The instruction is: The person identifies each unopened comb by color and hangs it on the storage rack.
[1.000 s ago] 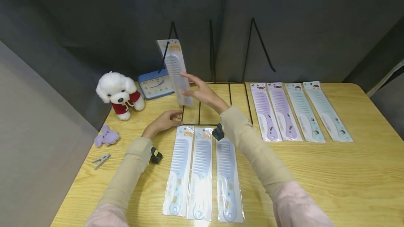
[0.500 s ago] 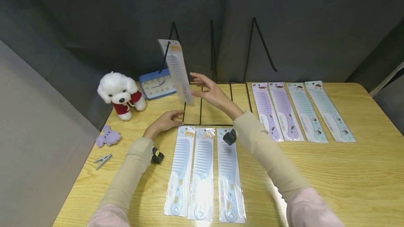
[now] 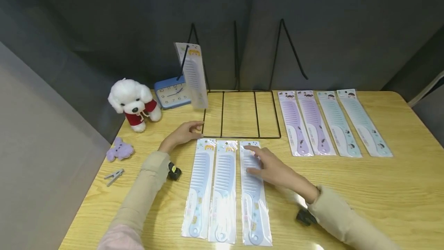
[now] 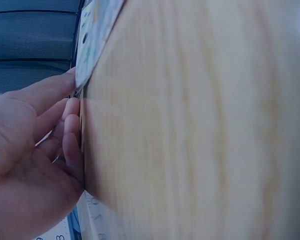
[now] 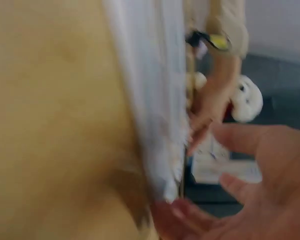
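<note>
A blue comb in a clear packet (image 3: 192, 73) hangs from the left arm of a black wire rack (image 3: 240, 137), with no hand on it. Three more blue packaged combs lie side by side on the wooden table (image 3: 364, 196). My right hand (image 3: 254, 161) is over the rightmost one (image 3: 254, 200), fingers relaxed, fingertips on its upper part. The blurred right wrist view shows the open palm (image 5: 255, 200) beside the packet's edge (image 5: 155, 100). My left hand (image 3: 195, 127) rests on the table at the rack's near-left corner, fingers laid flat (image 4: 65, 145) against the wood.
Two purple combs (image 3: 303, 122) and two teal combs (image 3: 352, 122) lie in packets at the right. A white plush dog (image 3: 133, 103), a blue clock (image 3: 171, 92), a small purple bear (image 3: 119, 150) and a clothes peg (image 3: 112, 176) sit at the left. Grey screens close in the back and left.
My right hand has let go of the hanging comb and come down and back onto the rightmost blue comb. The hung comb stays on the rack. My left hand has not moved.
</note>
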Demonstrator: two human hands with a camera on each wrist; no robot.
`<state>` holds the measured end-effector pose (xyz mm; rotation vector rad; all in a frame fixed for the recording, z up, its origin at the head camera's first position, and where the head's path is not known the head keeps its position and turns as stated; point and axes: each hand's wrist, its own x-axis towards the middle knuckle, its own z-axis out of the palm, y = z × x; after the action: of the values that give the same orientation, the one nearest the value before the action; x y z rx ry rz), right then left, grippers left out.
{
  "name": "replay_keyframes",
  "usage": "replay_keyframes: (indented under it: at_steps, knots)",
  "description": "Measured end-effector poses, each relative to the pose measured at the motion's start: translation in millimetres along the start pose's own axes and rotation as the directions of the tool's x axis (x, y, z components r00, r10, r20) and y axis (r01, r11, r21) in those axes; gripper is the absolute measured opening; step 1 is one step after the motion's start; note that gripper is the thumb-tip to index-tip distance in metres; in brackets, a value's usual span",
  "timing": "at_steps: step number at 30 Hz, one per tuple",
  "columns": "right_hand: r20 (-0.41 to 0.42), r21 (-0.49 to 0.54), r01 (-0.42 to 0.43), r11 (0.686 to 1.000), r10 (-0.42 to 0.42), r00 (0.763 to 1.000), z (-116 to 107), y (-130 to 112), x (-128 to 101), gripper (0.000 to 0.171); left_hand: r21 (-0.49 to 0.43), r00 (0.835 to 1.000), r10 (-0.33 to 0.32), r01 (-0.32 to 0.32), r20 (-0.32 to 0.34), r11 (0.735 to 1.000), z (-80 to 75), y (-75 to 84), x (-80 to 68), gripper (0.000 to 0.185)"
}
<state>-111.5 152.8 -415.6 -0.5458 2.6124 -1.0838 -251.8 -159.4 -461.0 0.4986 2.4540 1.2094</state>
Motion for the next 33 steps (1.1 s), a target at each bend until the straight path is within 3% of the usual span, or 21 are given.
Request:
replay_keyframes:
  at_steps: [6,15,21,26,33]
  knots:
    - [-0.037,-0.162,-0.056,0.985,0.050,0.998,18.3,1.9,-31.4,0.066,-0.006,1.000,0.000,0.000,-0.001,1.000,1.8,-3.2,0.6,0.054]
    - [-0.056,-0.363,-0.058,0.930,0.040,0.998,41.2,-8.8,-42.3,0.074,-0.027,1.000,-0.007,0.007,0.001,1.000,2.1,-1.2,-2.7,0.054]
    - [-0.100,-0.211,-0.156,0.965,0.138,0.985,45.8,-13.8,-43.1,0.073,-0.015,1.000,-0.016,0.016,-0.002,1.000,1.6,-0.6,-3.6,0.054]
    - [-0.130,-0.110,-0.209,0.972,0.194,0.972,42.1,-12.7,-43.1,0.074,-0.014,1.000,-0.014,0.013,-0.007,1.000,0.8,-0.4,-2.0,0.054]
    - [-0.064,0.081,-0.253,0.964,0.258,0.964,31.9,1.4,-46.2,0.079,0.003,1.000,0.004,-0.004,-0.002,1.000,-0.1,-0.9,-0.1,0.054]
